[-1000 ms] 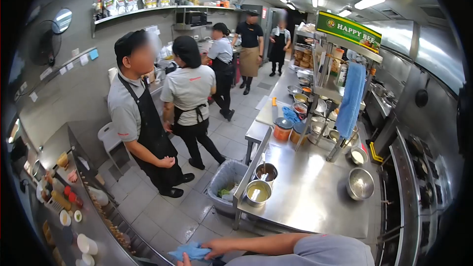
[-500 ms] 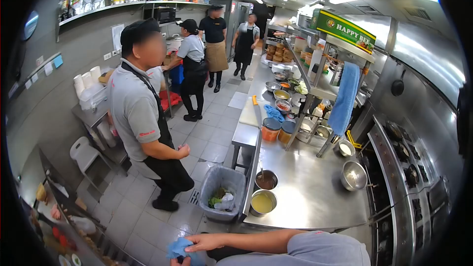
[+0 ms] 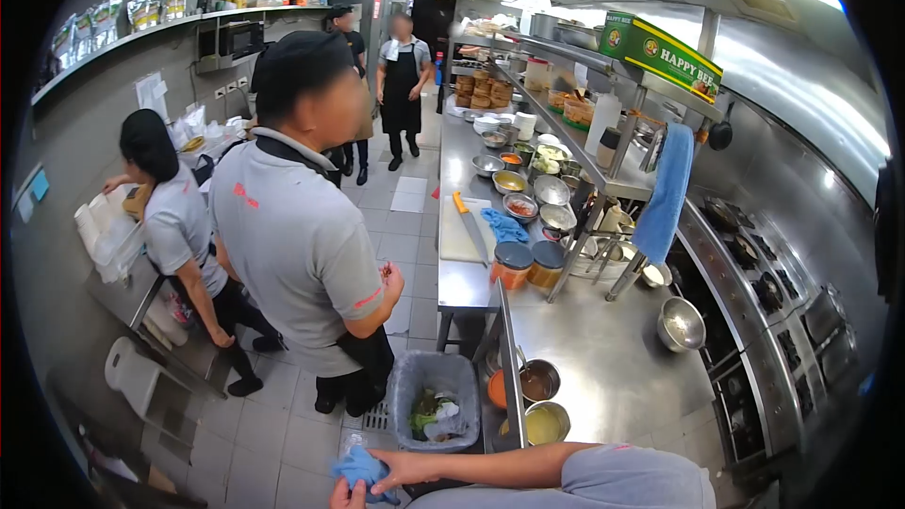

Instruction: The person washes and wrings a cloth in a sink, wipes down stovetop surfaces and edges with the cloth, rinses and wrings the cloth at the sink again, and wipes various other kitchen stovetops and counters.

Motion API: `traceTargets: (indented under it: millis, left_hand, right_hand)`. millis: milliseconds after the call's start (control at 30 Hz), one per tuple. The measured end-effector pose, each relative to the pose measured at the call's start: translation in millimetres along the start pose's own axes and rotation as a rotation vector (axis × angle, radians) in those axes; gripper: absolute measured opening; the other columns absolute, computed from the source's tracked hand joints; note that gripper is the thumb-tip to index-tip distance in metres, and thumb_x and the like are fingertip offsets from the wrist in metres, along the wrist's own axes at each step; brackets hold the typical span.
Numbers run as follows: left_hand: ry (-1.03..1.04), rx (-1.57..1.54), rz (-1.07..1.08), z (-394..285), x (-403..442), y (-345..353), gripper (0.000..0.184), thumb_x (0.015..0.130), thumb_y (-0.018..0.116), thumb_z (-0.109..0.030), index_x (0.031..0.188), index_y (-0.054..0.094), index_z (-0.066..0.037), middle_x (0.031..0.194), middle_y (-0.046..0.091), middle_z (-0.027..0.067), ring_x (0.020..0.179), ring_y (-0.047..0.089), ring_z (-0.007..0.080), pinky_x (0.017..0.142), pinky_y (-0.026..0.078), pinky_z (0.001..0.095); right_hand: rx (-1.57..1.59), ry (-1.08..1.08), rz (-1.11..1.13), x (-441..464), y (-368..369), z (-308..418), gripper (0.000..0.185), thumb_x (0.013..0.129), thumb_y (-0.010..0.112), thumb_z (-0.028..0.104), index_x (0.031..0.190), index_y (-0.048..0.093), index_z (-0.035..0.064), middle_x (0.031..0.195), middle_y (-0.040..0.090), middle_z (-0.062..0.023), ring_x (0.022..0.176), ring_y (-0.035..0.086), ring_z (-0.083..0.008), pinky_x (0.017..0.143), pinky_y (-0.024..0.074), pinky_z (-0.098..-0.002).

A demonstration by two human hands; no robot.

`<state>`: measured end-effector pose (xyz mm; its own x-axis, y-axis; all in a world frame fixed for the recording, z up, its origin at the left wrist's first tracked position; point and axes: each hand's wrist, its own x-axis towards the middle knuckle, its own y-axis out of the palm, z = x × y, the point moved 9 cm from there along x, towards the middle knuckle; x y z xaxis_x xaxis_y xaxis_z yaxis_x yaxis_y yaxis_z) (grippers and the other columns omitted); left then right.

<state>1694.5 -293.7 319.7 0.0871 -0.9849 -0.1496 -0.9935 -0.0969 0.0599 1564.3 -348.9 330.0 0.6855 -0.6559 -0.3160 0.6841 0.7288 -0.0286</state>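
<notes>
My right hand (image 3: pixel 401 469) reaches in from the right, its fingers closed on a crumpled blue cloth (image 3: pixel 360 467). From below, my left hand (image 3: pixel 347 496) pinches the same cloth and shows only in part at the bottom edge. Both hands are low, at the near side of a grey lined bin (image 3: pixel 436 403) with green scraps inside. To the right of the bin, a pot of brown sauce (image 3: pixel 540 380) and a pot of yellow liquid (image 3: pixel 544 425) stand beside the steel counter (image 3: pixel 613 358).
A person in a grey shirt (image 3: pixel 292 217) stands just beyond the bin. Another person (image 3: pixel 179 217) bends at the left table, and two more are farther down the aisle. On the counter are a knife (image 3: pixel 468 222), lidded tubs (image 3: pixel 512 266) and a metal bowl (image 3: pixel 681 324). Stoves line the right.
The view has shifted. The nearest person has turned away and moved right in view; a person from the aisle is now at the left table. The cloth is still in both hands.
</notes>
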Motion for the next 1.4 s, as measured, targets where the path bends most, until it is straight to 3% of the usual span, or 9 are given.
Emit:
traceTargets:
  millis: [200, 300, 467, 667, 700, 767, 933, 1233, 1400]
  left_hand:
    - [0.012, -0.023, 0.117, -28.6, 55.2, 0.5, 0.023, 0.093, 0.051, -0.014, 0.104, 0.061, 0.004, 0.088, 0.062, 0.0068, 0.080, 0.054, 0.0132, 0.072, 0.045, 0.0276]
    - [-0.182, 0.139, 0.117, 7.8, 87.5, -22.0, 0.025, 0.094, 0.051, -0.014, 0.108, 0.059, 0.005, 0.094, 0.063, 0.0113, 0.085, 0.056, 0.0178, 0.077, 0.045, 0.0302]
    - [-0.077, 0.102, 0.046, -26.7, 129.7, -50.5, 0.033, 0.095, 0.048, -0.018, 0.116, 0.056, 0.007, 0.112, 0.060, 0.0223, 0.103, 0.055, 0.0298, 0.092, 0.041, 0.0371]
    - [0.048, 0.477, 0.103, 35.2, 205.4, -116.9, 0.042, 0.097, 0.044, -0.026, 0.119, 0.053, 0.009, 0.118, 0.058, 0.0216, 0.108, 0.054, 0.0325, 0.096, 0.040, 0.0384]
    - [-0.014, -0.311, 0.134, 62.1, 237.1, -115.0, 0.019, 0.096, 0.049, -0.014, 0.109, 0.052, -0.001, 0.096, 0.061, 0.0089, 0.082, 0.059, 0.0169, 0.076, 0.050, 0.0321]
    - [-0.056, -0.341, 0.197, 51.2, 258.9, -121.1, 0.019, 0.095, 0.050, -0.014, 0.109, 0.052, -0.001, 0.094, 0.061, 0.0082, 0.079, 0.058, 0.0145, 0.074, 0.049, 0.0296]
    - [-0.183, -0.344, 0.296, 13.4, 291.2, -116.6, 0.019, 0.092, 0.054, -0.013, 0.106, 0.054, 0.000, 0.091, 0.061, 0.0060, 0.076, 0.056, 0.0111, 0.073, 0.048, 0.0267]
    - [-0.420, -0.192, 0.930, -36.9, 302.8, -54.3, 0.027, 0.088, 0.058, -0.011, 0.111, 0.056, 0.003, 0.100, 0.063, 0.0088, 0.087, 0.060, 0.0154, 0.078, 0.049, 0.0291]
    - [-0.476, -0.874, 1.159, -98.6, 312.0, -15.6, 0.043, 0.090, 0.056, -0.030, 0.121, 0.054, -0.001, 0.113, 0.062, 0.0105, 0.102, 0.060, 0.0240, 0.091, 0.047, 0.0387]
  right_hand:
    - [-0.035, -0.011, -0.133, 40.1, -33.3, -21.8, 0.066, 0.078, 0.073, 0.027, 0.131, 0.042, 0.0026, 0.115, 0.056, -0.0102, 0.103, 0.051, -0.0158, 0.089, 0.0424, -0.0294]
    - [-0.059, 0.068, -0.221, 54.6, -53.1, -32.4, 0.056, 0.080, 0.071, 0.022, 0.126, 0.047, 0.0029, 0.113, 0.057, -0.0076, 0.102, 0.051, -0.0133, 0.088, 0.0427, -0.0282]
    - [0.257, 0.026, -0.344, 80.8, -64.7, -46.3, 0.041, 0.082, 0.064, 0.011, 0.119, 0.050, 0.0025, 0.108, 0.058, -0.0055, 0.105, 0.051, -0.0121, 0.091, 0.0399, -0.0265]
    - [-0.028, 0.231, -0.629, 85.3, -82.3, -50.1, 0.029, 0.085, 0.051, 0.011, 0.112, 0.055, 0.0027, 0.098, 0.060, -0.0029, 0.093, 0.055, -0.0142, 0.084, 0.0432, -0.0278]
    - [0.137, 0.241, -0.703, 85.3, -86.0, -66.5, 0.028, 0.086, 0.050, 0.011, 0.112, 0.056, 0.0037, 0.098, 0.060, -0.0026, 0.093, 0.055, -0.0138, 0.083, 0.0434, -0.0278]
    - [0.472, 0.292, -0.811, 82.9, -89.4, -105.6, 0.024, 0.089, 0.050, 0.013, 0.111, 0.058, 0.0060, 0.096, 0.060, -0.0016, 0.091, 0.054, -0.0119, 0.080, 0.0431, -0.0268]
    - [0.449, 0.210, -1.020, 58.4, -99.4, -85.8, 0.023, 0.090, 0.052, 0.015, 0.110, 0.058, 0.0067, 0.095, 0.059, 0.0000, 0.090, 0.052, -0.0100, 0.081, 0.0416, -0.0249]
    - [0.488, 0.092, -1.496, -19.8, -107.5, -39.7, 0.005, 0.089, 0.058, 0.008, 0.093, 0.057, 0.0069, 0.086, 0.060, -0.0004, 0.078, 0.055, -0.0095, 0.072, 0.0452, -0.0240]
    - [0.656, -0.074, -1.380, -21.2, -98.2, -8.9, 0.012, 0.094, 0.055, 0.016, 0.098, 0.059, 0.0059, 0.088, 0.062, 0.0004, 0.079, 0.058, -0.0100, 0.074, 0.0462, -0.0265]
